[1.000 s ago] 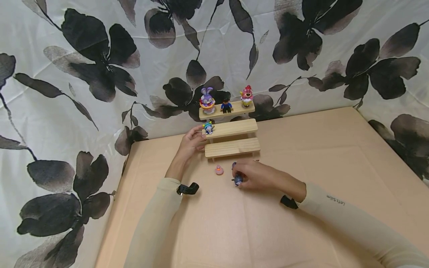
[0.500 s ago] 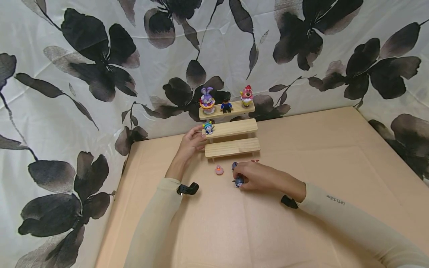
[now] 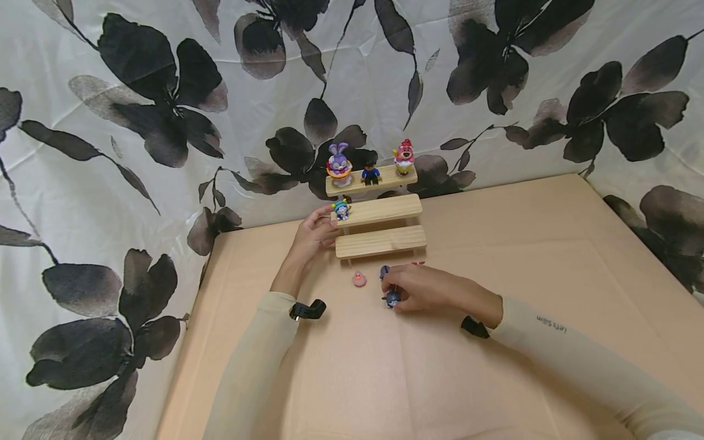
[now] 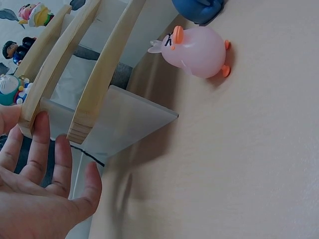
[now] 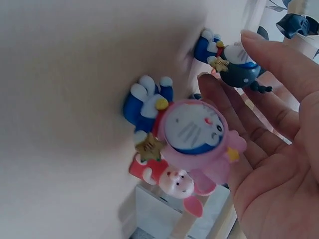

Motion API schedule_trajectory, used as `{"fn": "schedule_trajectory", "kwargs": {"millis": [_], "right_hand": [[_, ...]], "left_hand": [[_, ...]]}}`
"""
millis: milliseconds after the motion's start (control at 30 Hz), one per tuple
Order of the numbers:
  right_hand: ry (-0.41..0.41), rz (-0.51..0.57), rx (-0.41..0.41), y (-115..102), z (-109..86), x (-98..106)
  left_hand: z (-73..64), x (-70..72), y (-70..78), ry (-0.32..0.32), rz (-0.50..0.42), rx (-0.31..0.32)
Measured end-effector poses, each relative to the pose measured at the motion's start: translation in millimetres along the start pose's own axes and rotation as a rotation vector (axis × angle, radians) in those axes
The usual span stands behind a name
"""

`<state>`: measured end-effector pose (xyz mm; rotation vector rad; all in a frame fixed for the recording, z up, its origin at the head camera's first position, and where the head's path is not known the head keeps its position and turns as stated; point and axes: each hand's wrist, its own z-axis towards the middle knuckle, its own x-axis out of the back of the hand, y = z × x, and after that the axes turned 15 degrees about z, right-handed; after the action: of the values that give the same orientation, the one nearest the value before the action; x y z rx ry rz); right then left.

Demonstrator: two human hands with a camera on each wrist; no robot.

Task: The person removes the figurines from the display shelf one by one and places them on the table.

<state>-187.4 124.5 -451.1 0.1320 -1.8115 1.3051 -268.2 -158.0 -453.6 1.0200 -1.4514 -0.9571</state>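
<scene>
My left hand [image 3: 315,235] holds the left end of a three-tier wooden shelf [image 3: 382,241], one digit over the middle plank [image 4: 65,55] and other fingertips under it. On that plank's left end sits a small figurine in a teal hat [image 3: 341,210]. Low over the table, my right hand [image 3: 420,288] pinches a dark-hooded blue cat figurine [image 5: 239,69] between thumb and fingers. Beside that hand, in the right wrist view, stand a pink-hooded cat figurine [image 5: 194,132] and a red-and-pink piglet figurine [image 5: 174,181]. My hand hides both almost wholly in the head view.
A pink rubber duck [image 3: 359,279] stands before the shelf, with a dark blue toy [image 3: 384,271] to its right. The top plank [image 3: 387,179] bears a purple bunny [image 3: 339,165], a blue-clad figure [image 3: 371,174] and a pink bear [image 3: 404,157]. A floral cloth [image 3: 385,79] hangs behind.
My right hand has shifted very slightly toward me with the dark-hooded figurine, and a bit more red shows behind the hand. The left hand stays at the shelf.
</scene>
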Motion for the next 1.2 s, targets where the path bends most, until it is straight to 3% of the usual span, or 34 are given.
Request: {"fn": "schedule_trajectory", "kwargs": {"millis": [200,500,633,933,1200], "right_hand": [[-0.014,-0.016,-0.01,-3.8,-1.2,8.4],[-0.022,-0.038,0.075,-10.6,1.1,24.3],[0.007,-0.036,0.103,-12.0,5.1,29.8],[0.077,-0.019,0.072,-13.1,20.6,44.6],[0.153,0.01,0.124,-13.7,33.3,61.1]], "left_hand": [[1.4,0.7,-0.2,0.004,-0.002,-0.002],[3.2,1.0,-1.2,0.008,-0.01,-0.018],[2.8,1.0,-1.9,0.008,0.005,-0.014],[2.1,0.9,-3.9,0.01,0.018,-0.002],[2.3,-0.4,-3.3,0.013,0.016,-0.003]]}}
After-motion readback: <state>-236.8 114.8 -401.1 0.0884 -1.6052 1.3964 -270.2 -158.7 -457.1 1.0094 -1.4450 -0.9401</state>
